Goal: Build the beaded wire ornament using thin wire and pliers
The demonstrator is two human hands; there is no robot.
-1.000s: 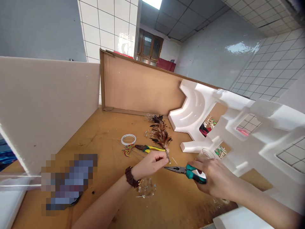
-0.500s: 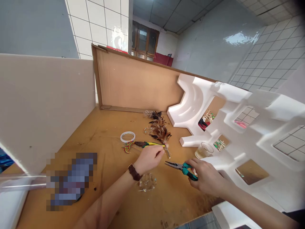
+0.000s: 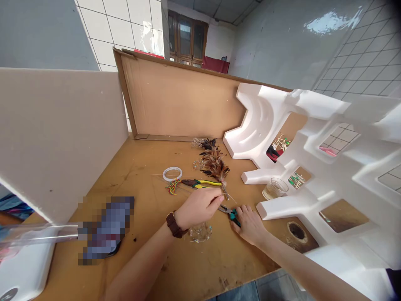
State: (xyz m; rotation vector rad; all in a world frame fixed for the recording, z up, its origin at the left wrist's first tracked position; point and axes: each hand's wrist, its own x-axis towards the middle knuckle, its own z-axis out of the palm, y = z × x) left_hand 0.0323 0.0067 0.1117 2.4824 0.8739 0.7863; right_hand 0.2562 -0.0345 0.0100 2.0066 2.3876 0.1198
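Observation:
My left hand (image 3: pixel 200 205), with a brown band at its wrist, is closed in a pinch on a thin pale wire (image 3: pixel 231 196) that sticks out past the fingertips. Low over the table, my right hand (image 3: pixel 252 225) has its fingers round the handles of teal-and-black pliers (image 3: pixel 231 215), whose jaws point at the left fingertips. A beaded wire ring (image 3: pixel 200 233) lies below my left hand. Just beyond that hand are yellow-handled pliers (image 3: pixel 196 183) and a bundle of brown feathers (image 3: pixel 216 163) with a bound stem.
A white ring (image 3: pixel 172 174) and coloured threads (image 3: pixel 173 187) lie behind my left hand. A glass cup (image 3: pixel 275 189) stands by the white foam frame (image 3: pixel 257 121) at right. At left is a pixelated dark object (image 3: pixel 108 230). A cardboard panel (image 3: pixel 184 104) stands at the back.
My right hand has lowered and moved left with the teal pliers, bringing them beside my left hand. The wire at the left fingertips now shows. The camera view has shifted slightly.

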